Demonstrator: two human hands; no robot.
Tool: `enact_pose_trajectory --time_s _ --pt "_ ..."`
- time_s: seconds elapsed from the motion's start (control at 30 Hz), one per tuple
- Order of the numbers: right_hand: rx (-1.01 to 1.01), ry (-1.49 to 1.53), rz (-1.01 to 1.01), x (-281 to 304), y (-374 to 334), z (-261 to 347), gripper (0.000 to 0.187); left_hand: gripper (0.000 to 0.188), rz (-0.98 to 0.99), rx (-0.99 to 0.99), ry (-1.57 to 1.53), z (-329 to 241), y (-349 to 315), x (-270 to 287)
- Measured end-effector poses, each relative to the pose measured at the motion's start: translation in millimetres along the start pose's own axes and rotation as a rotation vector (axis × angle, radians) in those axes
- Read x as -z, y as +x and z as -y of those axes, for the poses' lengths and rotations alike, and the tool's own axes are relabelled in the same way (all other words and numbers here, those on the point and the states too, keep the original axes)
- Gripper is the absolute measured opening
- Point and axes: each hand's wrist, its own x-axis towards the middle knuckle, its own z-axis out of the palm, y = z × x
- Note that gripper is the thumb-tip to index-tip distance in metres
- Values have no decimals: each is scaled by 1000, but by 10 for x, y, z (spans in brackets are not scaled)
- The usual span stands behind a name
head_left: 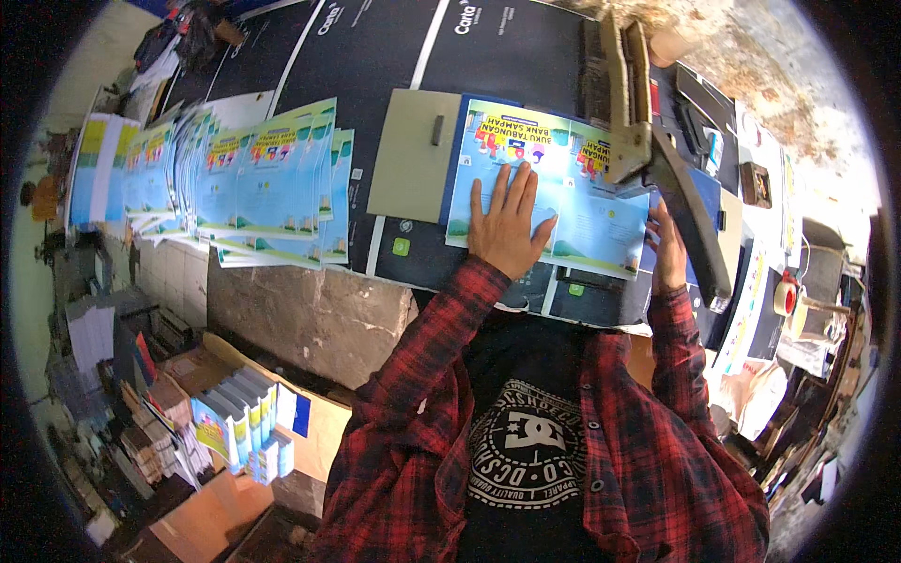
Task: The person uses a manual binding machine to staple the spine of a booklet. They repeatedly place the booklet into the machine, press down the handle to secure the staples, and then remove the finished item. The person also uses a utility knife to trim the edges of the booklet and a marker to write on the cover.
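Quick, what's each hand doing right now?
Left hand: open, palm down on the blue printed sheet.
Right hand: at the sheet's right edge; grip cannot be told.

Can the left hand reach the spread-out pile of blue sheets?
Probably yes: the left hand rests on another blue sheet, and nothing tall blocks the way to the pile, just a low grey board.

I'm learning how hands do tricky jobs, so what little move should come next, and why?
Perhaps the right hand should gently line up the blue printed sheet: it is at the sheet's right edge, the left hand lies flat on top, and the black lever is close by.
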Motion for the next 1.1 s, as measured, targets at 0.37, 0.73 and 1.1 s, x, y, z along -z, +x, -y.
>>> enact_pose_trajectory --time_s 0.37,0.73,1.1 --pt "-210 21 98 -46 -171 642 62 64 19 28 23 316 -54 136" --pt "296 -752 248 -357 -831 2567 71 63 3 32 -1 319 -22 169" --pt "779 -877 -81 -866 -912 996 91 63 25 42 -45 294 -73 153"
